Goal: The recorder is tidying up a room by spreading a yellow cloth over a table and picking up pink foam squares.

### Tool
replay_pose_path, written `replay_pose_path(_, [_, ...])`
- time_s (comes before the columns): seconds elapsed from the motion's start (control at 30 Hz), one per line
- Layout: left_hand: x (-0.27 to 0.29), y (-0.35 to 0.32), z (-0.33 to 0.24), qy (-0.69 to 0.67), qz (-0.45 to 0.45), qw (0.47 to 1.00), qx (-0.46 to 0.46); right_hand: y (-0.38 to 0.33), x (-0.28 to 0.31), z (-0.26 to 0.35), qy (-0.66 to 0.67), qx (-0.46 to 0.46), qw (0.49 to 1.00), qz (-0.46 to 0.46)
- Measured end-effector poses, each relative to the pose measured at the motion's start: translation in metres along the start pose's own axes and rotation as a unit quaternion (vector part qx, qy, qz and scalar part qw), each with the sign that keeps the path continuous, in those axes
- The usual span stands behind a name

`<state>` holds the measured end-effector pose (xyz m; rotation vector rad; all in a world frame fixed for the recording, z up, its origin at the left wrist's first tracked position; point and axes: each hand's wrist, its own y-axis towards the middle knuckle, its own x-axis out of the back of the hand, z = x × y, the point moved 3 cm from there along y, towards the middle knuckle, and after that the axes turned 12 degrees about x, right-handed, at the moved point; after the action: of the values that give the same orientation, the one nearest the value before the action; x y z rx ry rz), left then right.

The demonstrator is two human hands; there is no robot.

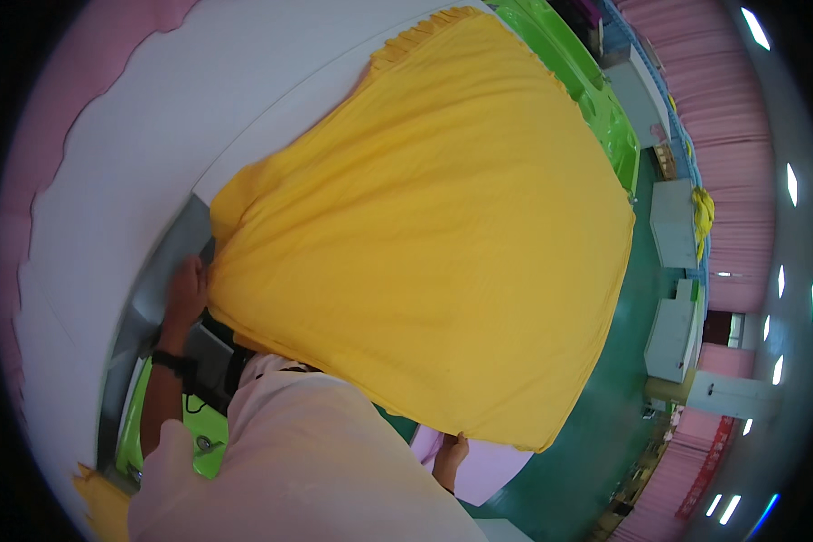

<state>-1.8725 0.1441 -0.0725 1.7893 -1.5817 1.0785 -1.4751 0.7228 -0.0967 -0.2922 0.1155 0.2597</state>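
Observation:
A large yellow sheet spreads across the middle of the head view, with a gathered, ruffled edge at its far end and soft creases fanning from its left side. At its near left corner my left hand is closed on the cloth's edge; a dark band circles that wrist. My right hand pinches the near edge further right, thumb on top of the fabric. Between the two hands the sheet's edge runs close to the front of my light shirt. What lies under the sheet is mostly hidden.
Green moulded plastic shows beyond the sheet's far right edge, and another green piece is by my left forearm. A broad white surface fills the left. White cabinets stand across the green floor, before pink curtains.

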Motion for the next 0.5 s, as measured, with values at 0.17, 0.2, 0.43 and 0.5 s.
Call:
replay_pose_path(0.17, [0.047, 0.084, -0.097, -0.114, -0.023, 0.993, -0.035, -0.007, -0.005, 0.005, -0.291, -0.077, 0.952, -0.062])
replay_pose_path(0.2, [0.035, 0.117, -0.102, -0.157, -0.006, 0.986, -0.058, -0.01, -0.014, 0.008, -0.292, -0.077, 0.951, -0.064])
replay_pose_path(0.43, [-0.044, 0.244, -0.219, -0.079, 0.229, 0.97, 0.013, -0.069, -0.094, 0.001, -0.153, -0.197, 0.967, 0.05])
replay_pose_path(0.5, [-0.057, 0.248, -0.233, 0.088, 0.286, 0.953, -0.05, -0.075, -0.093, 0.001, -0.155, -0.18, 0.971, 0.023])
